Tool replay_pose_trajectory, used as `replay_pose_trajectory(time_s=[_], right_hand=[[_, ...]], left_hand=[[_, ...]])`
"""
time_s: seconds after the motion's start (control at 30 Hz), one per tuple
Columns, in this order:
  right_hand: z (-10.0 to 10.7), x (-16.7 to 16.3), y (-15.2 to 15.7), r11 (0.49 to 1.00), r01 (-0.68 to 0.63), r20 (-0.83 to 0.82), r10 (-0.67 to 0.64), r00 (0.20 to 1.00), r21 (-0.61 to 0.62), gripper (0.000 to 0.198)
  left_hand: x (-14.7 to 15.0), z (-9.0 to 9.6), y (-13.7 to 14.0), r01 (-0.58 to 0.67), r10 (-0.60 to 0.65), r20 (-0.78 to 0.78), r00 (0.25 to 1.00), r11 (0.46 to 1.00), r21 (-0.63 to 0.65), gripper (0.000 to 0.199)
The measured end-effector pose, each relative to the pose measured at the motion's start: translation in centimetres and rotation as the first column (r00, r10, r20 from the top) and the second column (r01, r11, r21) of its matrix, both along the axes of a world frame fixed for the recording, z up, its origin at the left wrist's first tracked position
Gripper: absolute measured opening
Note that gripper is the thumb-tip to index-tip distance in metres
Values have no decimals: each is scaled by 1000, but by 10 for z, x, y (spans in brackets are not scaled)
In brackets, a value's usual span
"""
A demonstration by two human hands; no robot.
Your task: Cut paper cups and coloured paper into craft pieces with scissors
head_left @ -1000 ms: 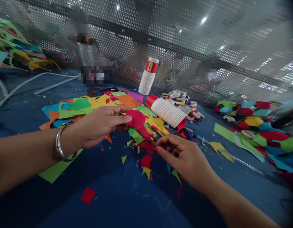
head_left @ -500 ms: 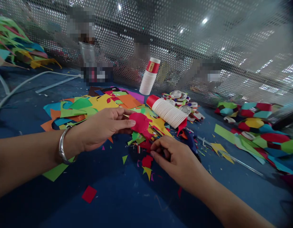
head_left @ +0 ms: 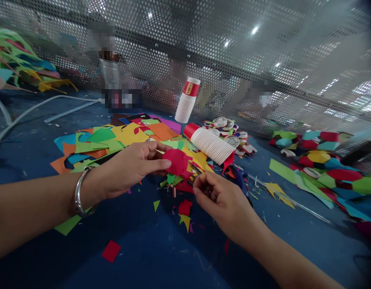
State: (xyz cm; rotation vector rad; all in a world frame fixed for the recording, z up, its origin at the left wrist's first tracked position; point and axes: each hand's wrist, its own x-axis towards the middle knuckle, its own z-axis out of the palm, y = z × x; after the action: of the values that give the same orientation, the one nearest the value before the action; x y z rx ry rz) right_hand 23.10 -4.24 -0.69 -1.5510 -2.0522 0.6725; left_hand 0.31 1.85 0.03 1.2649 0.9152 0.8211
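Observation:
My left hand (head_left: pixel 135 166), with a silver bangle on the wrist, pinches a rounded piece of red paper (head_left: pixel 175 161) between thumb and fingers. My right hand (head_left: pixel 221 196) is closed around a pair of scissors (head_left: pixel 196 168); only the thin dark blades show, at the right edge of the red paper, and the handles are hidden in the fingers. Under both hands lie small paper scraps (head_left: pixel 185 222) in red, yellow and green. Behind the left hand spreads a pile of coloured paper sheets (head_left: pixel 129 134).
A stack of paper cups (head_left: pixel 185 106) stands at the back, and another stack (head_left: pixel 212 144) lies on its side. Round badge-like pieces (head_left: pixel 232 140) are heaped beside it. Coloured paper balls (head_left: pixel 323 160) sit right. A white cable (head_left: pixel 31 106) crosses the left; a perforated metal screen (head_left: pixel 149 68) rises behind.
The red paper has turned slightly in my left hand and its outline looks rounder. My right hand with the scissors has shifted a little. The camera view has moved slightly.

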Motion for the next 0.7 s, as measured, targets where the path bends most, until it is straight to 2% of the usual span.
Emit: replay_pose_trajectory(time_s=[0.1,0.2,0.47,0.7], right_hand=[[2,0,-1,998,63,-159,-63,985,-8,8],[3,-3,-2,995,97,-239,-99,966,-20,12],[3,-4,0,991,108,-290,-127,948,-81,13],[0,-3,1,974,100,-377,-173,910,-204,13]], left_hand=[[2,2,-3,20,-21,-38,999,1000,-18,30],[4,1,-6,67,-68,-31,997,998,-5,31],[7,-5,-13,108,-108,17,994,994,17,37],[8,-6,-15,96,-96,25,995,995,-2,43]])
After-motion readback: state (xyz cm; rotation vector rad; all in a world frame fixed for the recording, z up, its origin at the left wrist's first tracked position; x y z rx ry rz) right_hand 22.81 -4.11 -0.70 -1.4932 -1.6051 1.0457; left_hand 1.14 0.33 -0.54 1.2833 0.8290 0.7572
